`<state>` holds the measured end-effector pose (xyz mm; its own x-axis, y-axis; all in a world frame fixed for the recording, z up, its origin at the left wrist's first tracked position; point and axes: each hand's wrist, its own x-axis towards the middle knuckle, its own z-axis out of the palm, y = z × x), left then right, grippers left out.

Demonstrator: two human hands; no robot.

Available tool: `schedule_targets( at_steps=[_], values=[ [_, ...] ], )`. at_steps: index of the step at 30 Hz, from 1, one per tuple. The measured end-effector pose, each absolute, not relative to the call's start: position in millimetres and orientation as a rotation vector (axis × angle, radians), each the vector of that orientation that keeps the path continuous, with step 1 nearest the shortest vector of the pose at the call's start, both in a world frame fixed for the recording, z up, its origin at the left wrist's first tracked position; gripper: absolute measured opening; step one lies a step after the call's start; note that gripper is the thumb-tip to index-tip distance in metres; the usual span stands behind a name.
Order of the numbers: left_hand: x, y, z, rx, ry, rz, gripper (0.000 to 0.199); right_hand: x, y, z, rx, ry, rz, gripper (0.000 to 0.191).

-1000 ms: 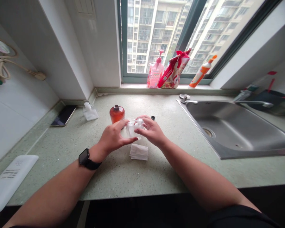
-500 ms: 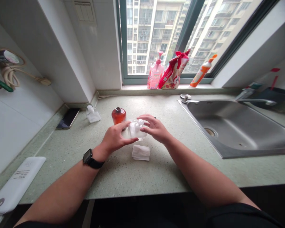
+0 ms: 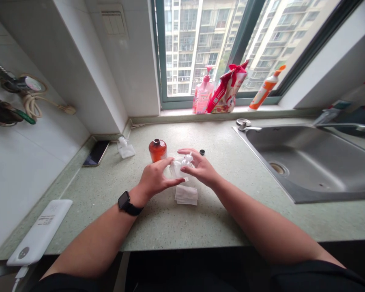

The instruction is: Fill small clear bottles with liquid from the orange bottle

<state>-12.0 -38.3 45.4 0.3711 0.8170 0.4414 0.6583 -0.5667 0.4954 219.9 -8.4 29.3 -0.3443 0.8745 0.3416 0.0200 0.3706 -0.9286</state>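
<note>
Between my hands is a small clear container (image 3: 175, 170), its body in the grip of my left hand (image 3: 153, 177), thumb below and fingers along the top edge. My right hand (image 3: 203, 167) has its thumb and fingers around the container's white top (image 3: 187, 159). Whether the top is still joined to the body I cannot tell. Just behind my left hand stands an amber bottle (image 3: 157, 151) with an uncovered neck. A black cap (image 3: 202, 152) lies beyond my right fingers. Nearer me is a folded white tissue (image 3: 186, 195).
A clear pouch with a white spout (image 3: 126, 149) and a phone (image 3: 96, 153) are at the back left. A white power bank (image 3: 41, 231) lies front left. The sink (image 3: 316, 162) is on the right. A pink pump bottle (image 3: 203, 95), red bag (image 3: 228, 89) and orange bottle (image 3: 264, 92) line the sill.
The white top has shifted right and slightly upward relative to the clear body, along with my right fingers. The black cap has come into fuller view. The whole view has swung a little left.
</note>
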Motion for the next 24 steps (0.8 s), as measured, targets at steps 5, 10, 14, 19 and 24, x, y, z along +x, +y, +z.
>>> schedule_targets(
  at_steps=[5, 10, 14, 19, 24],
  values=[
    [-15.4, -36.9, 47.8, 2.351, 1.365, 1.031, 0.071, 231.1, 0.1, 31.7, -0.810, -1.534, 1.131, 0.041],
    [-15.4, -37.9, 50.8, 2.357, 1.387, 1.057, 0.074, 228.8, -4.3, 33.0, -0.701, -1.633, 1.143, 0.034],
    [-12.2, -41.2, 50.0, 2.422, 1.314, 0.993, 0.071, 221.7, -10.8, 32.4, -0.705, -1.751, 1.101, 0.047],
    [-11.2, -40.9, 45.9, 2.425, 1.314, 1.017, 0.074, 222.3, -9.6, 31.8, -0.755, -1.658, 1.061, 0.052],
    [-13.4, -38.0, 45.6, 2.421, 1.370, 1.092, 0.073, 228.5, -4.7, 33.8, -0.726, -1.584, 1.078, 0.031]
  ],
)
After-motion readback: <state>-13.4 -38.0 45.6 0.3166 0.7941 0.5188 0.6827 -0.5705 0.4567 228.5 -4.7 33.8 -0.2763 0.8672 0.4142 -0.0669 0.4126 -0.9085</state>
